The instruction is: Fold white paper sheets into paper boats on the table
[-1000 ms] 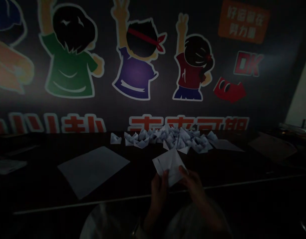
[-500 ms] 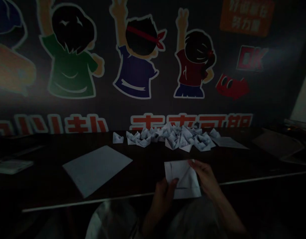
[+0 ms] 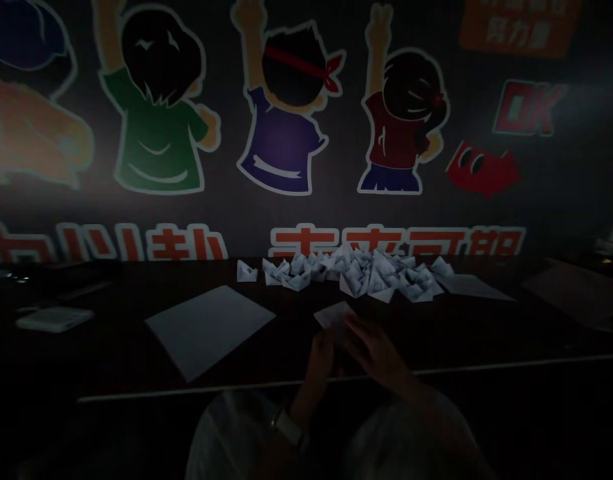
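Note:
A folded sheet of white paper [image 3: 331, 315] is held between my two hands, just above the table near its front edge. My left hand [image 3: 322, 355] grips the paper's near left side, a watch on its wrist. From the right, my right hand [image 3: 374, 343] closes on the same paper, its fingers lying across the right side. Both hands hide the near part of the fold, and the dim light blurs the fingers. Behind them stands a pile of folded paper boats [image 3: 371, 273]. Left of my hands lies a flat white sheet [image 3: 211, 330].
The dark table [image 3: 291, 347] ends in a pale front edge above my knees. At the left lies a white, box-like object [image 3: 55, 319]. Another sheet [image 3: 476, 287] lies right of the boats, and a darker flat sheet [image 3: 576, 293] farther right. A cartoon-printed wall rises behind.
The folded paper has moved up and slightly left, turned, and shows less of its face. My right hand has come in closer to the left. The view has shifted a little left.

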A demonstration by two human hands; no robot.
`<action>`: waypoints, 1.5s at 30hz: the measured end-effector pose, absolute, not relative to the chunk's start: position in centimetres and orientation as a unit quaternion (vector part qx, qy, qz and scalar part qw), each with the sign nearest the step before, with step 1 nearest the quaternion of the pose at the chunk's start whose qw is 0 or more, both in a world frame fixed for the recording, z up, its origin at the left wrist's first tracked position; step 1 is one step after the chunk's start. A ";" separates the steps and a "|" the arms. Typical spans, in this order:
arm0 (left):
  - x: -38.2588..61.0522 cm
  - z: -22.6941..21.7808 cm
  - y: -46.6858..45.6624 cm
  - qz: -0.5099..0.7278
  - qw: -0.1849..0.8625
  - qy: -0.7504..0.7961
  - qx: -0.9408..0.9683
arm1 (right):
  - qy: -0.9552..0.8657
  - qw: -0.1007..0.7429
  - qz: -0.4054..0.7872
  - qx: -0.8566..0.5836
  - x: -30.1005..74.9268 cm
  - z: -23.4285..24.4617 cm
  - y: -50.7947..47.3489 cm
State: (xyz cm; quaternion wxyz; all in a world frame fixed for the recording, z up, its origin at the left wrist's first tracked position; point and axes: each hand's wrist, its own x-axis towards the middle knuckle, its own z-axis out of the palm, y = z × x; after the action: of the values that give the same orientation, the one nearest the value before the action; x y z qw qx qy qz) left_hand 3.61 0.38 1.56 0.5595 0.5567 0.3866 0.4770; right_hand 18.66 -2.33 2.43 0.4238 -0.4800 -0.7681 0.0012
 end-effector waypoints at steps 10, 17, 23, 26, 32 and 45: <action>-0.7 2.2 3.0 0.252 0.046 0.298 0.920 | -0.831 0.303 -0.059 -0.463 21.1 -4.1 -0.8; -1.6 0.3 2.9 0.167 0.022 0.221 0.961 | -0.840 0.300 -0.054 -0.449 22.1 -3.6 -1.7; -2.0 0.0 3.0 0.155 0.020 0.223 0.962 | -0.835 0.298 -0.022 -0.462 22.5 -2.5 -2.0; -2.0 -0.1 2.8 0.168 0.032 0.242 0.955 | -0.834 0.310 -0.003 -0.457 22.9 -2.7 -1.6; -2.2 0.2 3.0 0.201 0.107 0.268 0.936 | -0.806 0.351 0.037 -0.475 23.0 -3.4 -1.2; -0.8 -1.3 5.0 0.292 0.121 0.274 0.908 | -0.792 0.356 0.036 -0.495 22.3 -1.8 0.2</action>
State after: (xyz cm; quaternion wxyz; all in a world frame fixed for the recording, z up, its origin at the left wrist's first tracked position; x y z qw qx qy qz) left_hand -0.81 4.96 -1.34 0.1215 0.9083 0.2739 0.2919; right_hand 22.29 0.20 -1.82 0.3558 -0.4949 -0.7920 0.0358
